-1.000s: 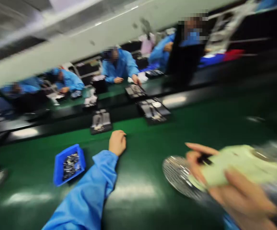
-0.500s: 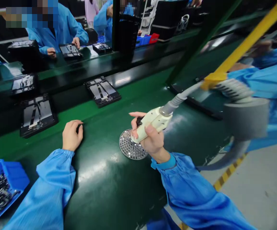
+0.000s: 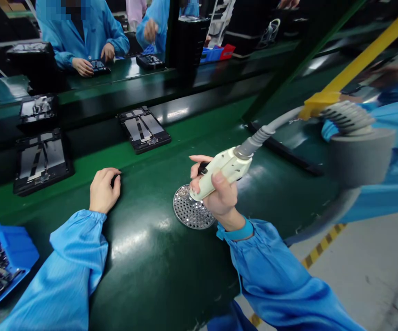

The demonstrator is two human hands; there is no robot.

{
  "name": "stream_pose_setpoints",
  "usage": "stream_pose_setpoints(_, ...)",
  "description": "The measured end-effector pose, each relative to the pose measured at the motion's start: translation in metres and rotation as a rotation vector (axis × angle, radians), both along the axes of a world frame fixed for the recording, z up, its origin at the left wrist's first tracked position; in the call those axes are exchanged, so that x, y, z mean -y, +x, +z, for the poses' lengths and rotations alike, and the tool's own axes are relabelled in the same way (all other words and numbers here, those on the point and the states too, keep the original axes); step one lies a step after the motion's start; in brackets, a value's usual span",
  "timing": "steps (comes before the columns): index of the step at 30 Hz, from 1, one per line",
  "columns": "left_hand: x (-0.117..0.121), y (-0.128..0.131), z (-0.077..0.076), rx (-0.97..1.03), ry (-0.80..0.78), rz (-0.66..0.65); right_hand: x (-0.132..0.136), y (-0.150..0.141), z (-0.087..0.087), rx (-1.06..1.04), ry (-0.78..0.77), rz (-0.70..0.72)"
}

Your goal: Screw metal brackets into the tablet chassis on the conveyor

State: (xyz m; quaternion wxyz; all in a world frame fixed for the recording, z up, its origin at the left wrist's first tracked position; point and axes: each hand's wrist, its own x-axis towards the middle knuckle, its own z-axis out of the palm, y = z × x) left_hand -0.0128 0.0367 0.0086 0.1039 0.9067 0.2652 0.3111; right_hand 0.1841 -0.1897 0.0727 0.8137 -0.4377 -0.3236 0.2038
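My right hand (image 3: 222, 195) wraps around a cream electric screwdriver (image 3: 224, 168) with a grey cable at its rear. The screwdriver slants down, its front end over a round perforated metal screw tray (image 3: 194, 214) on the bench; my fingers hide part of the tray, and the bit's tip cannot be made out. My left hand (image 3: 104, 189) rests on the green bench, fingers loosely bent, thumb apart from them, with nothing visible in it. Beyond it lie an opened tablet-like device (image 3: 43, 158) with bare inner parts and a similar opened device (image 3: 144, 129).
A blue bin (image 3: 19, 248) of small metal parts stands at the lower left. A yellow arm (image 3: 367, 57) slants down near the grey cable and its holder (image 3: 361, 154). A black bar (image 3: 292, 154) lies to the right. Co-workers in blue sit across and at right.
The view has shifted slightly. My right hand keeps its hold on the screwdriver over the tray, and my left hand stays put. Across the bench, a co-worker's hands have moved on a device.
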Motion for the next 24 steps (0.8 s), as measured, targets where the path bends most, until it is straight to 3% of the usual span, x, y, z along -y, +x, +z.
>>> stream_pose_setpoints(12,-0.004,-0.002,-0.003,-0.002,0.035,0.022,-0.001,-0.002,-0.002,-0.024,0.041,0.016)
stream_pose_setpoints(16,-0.005,-0.001,0.002,-0.024,-0.017,0.056,-0.004,-0.001,-0.002,-0.056,0.03,0.03)
stream_pose_setpoints(20,-0.009,0.014,0.018,-0.182,-0.237,0.247,-0.005,-0.001,-0.002,-0.034,-0.027,0.053)
stream_pose_setpoints(24,-0.031,0.048,0.033,-0.254,-0.347,0.452,-0.001,-0.002,0.002,-0.042,0.004,0.029)
